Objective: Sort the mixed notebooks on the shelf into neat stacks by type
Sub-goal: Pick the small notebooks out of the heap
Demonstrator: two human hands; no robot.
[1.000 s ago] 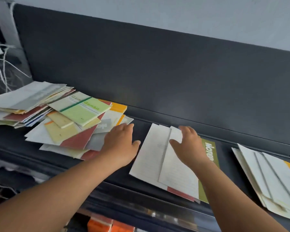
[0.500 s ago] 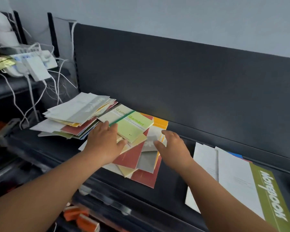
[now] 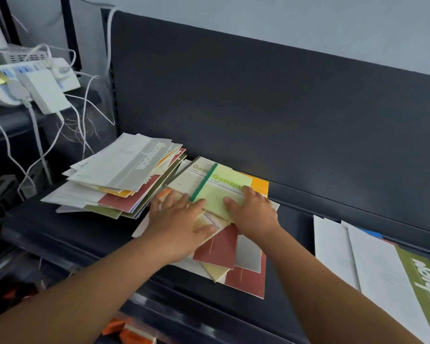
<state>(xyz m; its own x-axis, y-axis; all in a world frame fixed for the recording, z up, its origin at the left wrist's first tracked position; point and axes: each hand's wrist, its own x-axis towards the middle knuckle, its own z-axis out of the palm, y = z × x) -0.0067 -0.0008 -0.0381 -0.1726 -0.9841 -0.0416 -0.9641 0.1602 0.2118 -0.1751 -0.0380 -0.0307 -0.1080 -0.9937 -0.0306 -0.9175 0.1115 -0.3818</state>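
Two hands rest on a loose heap of notebooks (image 3: 219,247) in the middle of the dark shelf (image 3: 90,232). On top of the heap lies a pale green notebook (image 3: 221,192) with a darker green spine strip and the word "Gambit" printed on it; a cream one bearing the same word lies partly beneath it. The right hand (image 3: 255,214) presses flat on the green notebook's near right corner, fingers spread and thumb on the cover, not closed around anything. The left hand (image 3: 178,227) lies open and flat just beside it, fingers splayed over cream and yellowish covers, thumb stretched towards the right hand. Under and in front of both hands, brick-red, grey, cream and orange covers fan out at odd angles.

Left of the heap, and touching it, a taller untidy pile (image 3: 119,180) is topped by a grey and white notebook. Well apart on the right, white covers and an olive-green one (image 3: 382,269) lie overlapped. Behind everything rises the shelf's dark back panel (image 3: 271,108). At far left, white adapters and tangled cables (image 3: 42,88) sit on a neighbouring shelf.
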